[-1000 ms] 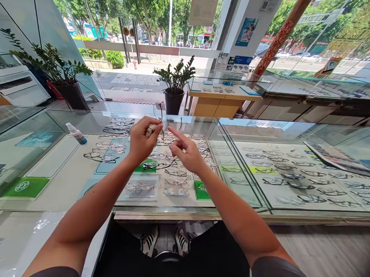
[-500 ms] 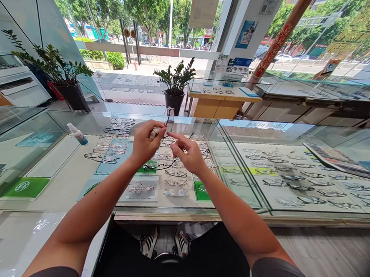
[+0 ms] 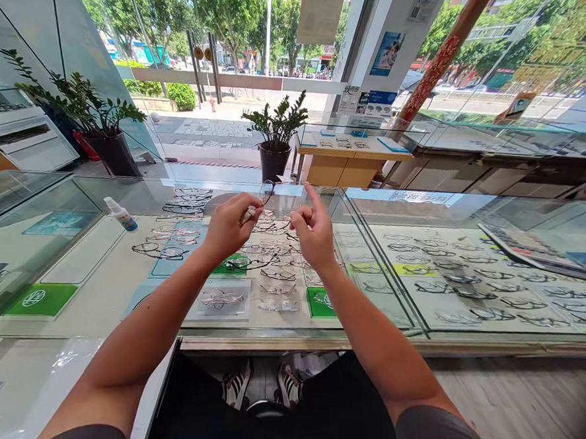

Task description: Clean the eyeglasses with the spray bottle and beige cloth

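Up above the glass counter, my left hand is closed on a pair of eyeglasses, whose thin-rimmed lens stands out past the fingertips. A crumpled white cloth is tucked in the same fingers. Just to the right is my right hand, its index finger pointing up while thumb and middle finger press together. Whether a temple of the eyeglasses lies in that pinch I cannot tell. Beneath both hands, several rows of glasses frames lie on the display, partly hidden by the hands.
A white spray bottle stands on the counter at left. A green card lies at the left front. More frames fill the right display case, with a magazine over it. A potted plant stands beyond the counter.
My right hand has moved slightly right, away from the left, and its index finger has swung upward. The eyeglasses in my left hand have turned and sit lower.
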Available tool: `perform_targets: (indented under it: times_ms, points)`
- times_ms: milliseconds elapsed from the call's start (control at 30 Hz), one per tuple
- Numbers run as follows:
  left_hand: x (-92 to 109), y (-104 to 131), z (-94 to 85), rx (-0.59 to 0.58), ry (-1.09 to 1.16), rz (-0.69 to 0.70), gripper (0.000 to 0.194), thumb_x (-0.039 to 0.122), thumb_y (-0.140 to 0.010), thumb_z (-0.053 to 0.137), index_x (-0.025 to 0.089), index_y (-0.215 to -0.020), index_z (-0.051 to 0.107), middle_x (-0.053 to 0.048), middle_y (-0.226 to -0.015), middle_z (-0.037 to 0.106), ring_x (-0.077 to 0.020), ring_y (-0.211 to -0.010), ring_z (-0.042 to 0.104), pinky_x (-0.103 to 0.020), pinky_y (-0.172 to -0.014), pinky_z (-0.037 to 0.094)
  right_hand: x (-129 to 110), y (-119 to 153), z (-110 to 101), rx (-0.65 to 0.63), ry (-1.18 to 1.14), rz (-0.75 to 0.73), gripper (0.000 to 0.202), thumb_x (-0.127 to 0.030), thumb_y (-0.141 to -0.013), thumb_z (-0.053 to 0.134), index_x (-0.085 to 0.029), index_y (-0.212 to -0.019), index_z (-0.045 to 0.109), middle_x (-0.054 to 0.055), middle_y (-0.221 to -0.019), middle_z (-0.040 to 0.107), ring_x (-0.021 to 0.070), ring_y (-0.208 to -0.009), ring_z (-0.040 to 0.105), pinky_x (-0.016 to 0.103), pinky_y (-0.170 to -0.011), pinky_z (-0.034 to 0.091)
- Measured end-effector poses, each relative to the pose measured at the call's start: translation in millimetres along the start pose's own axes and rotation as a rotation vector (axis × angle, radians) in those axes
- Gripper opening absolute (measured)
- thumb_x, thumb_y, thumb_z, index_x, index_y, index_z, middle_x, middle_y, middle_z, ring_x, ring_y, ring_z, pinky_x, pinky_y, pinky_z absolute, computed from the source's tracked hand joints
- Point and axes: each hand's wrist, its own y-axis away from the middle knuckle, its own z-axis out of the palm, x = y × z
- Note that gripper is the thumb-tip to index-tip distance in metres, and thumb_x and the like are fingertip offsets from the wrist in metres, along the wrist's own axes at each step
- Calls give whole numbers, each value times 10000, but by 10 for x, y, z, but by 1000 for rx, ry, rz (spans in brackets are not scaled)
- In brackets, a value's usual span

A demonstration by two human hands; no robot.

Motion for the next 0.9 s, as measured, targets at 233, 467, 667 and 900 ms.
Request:
perform_targets:
  times_ms: [233,467,667,900]
  points:
    - [36,-17,22,28,113,-31,122,320,-1034,669,228,-985,732,-65,-1001,803,-228,-921,719,-369,-846,526,40,30,28,-58,98,-56,567,-395,-1020,670,-282,-1570,594,-6,-855,671,190,-732,570,388,-735,520]
    - [126,0,85,7,272,-54,137,346,-1002,722,231,-944,769,-94,-1084,755,-258,-1062,713,-419,-955,575,117,110,149,-221,156,-166,450,-486,-1027,729,-292,-1433,718,106,-1286,739,259,-1098,710,411,-866,604]
    - [112,17,100,-13,331,-85,119,338,-980,756,238,-956,815,-72,-1018,678,-239,-1005,673,-399,-923,573,89,141,180,-217,87,-171,343,-489,-1055,698,-266,-1307,766,107,-1273,795,261,-1131,735,408,-905,621]
    - [96,-39,-27,-59,387,-211,191,410,-920,791,221,-930,766,-67,-985,698,-203,-869,664,-328,-754,549,57,141,182,-200,83,-171,292,-456,-1054,692,-259,-1257,768,97,-1236,816,248,-1095,747,417,-940,609]
